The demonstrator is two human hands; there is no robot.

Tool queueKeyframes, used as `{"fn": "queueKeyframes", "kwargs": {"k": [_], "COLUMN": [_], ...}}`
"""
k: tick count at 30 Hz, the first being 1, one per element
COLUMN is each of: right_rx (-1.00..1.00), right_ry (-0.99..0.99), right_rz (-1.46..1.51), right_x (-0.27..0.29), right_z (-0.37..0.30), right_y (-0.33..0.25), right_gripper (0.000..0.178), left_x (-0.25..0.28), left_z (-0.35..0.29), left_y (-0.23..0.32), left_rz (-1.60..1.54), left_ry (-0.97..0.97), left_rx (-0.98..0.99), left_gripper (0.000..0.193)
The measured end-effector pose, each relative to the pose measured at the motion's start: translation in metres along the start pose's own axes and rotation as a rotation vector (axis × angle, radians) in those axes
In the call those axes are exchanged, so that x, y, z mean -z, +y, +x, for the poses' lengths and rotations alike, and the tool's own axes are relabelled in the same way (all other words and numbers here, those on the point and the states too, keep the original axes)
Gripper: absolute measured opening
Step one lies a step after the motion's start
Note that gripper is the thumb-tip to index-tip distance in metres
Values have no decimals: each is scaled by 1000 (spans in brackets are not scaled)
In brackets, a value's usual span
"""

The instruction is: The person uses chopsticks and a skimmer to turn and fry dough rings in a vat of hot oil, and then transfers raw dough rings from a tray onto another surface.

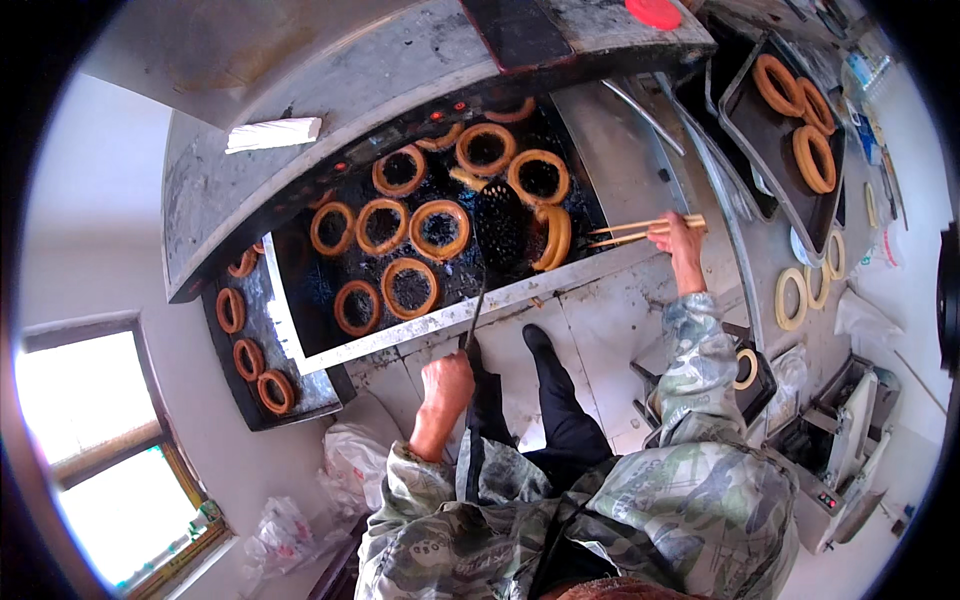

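My left hand (446, 388) is closed around the long thin handle of a black perforated skimmer (498, 212). The skimmer's round head lies over the dark oil in the fryer (420, 331). In my right hand (682, 246) is a pair of long wooden chopsticks (632, 229), their tips reaching over the fryer's right edge. Just left of the tips, beside the skimmer, a curved golden piece of dough (556, 238) seems to overlap another. Several browned dough rings (414, 232) float in the oil, spread left of and beyond the skimmer.
A dark tray (240, 330) with browned rings stands left of the fryer. At the far right, another tray (832, 215) holds three browned rings, with pale dough rings (780, 300) nearby. A machine (850, 430) stands lower right. Plastic bags (350, 455) lie lower left.
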State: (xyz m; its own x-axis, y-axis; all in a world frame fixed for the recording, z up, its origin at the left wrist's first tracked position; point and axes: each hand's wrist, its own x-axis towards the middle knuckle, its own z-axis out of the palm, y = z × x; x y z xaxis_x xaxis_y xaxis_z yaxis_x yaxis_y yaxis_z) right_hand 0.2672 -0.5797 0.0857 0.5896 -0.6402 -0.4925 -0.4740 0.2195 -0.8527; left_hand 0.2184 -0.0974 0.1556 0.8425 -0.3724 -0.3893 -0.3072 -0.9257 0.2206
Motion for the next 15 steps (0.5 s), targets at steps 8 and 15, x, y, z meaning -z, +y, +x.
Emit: {"fn": "queueKeyframes", "kwargs": {"k": [8, 15], "right_rx": [374, 568], "right_ry": [-18, -8], "right_rz": [-156, -210], "right_x": [-38, -66], "right_z": [-28, -11], "right_y": [-13, 36], "right_gripper": [22, 22], "left_x": [1, 1], "left_z": [0, -9], "left_y": [5, -2], "left_rz": [24, 0], "left_ry": [33, 74], "left_rx": [-43, -7], "left_gripper": [10, 10]}}
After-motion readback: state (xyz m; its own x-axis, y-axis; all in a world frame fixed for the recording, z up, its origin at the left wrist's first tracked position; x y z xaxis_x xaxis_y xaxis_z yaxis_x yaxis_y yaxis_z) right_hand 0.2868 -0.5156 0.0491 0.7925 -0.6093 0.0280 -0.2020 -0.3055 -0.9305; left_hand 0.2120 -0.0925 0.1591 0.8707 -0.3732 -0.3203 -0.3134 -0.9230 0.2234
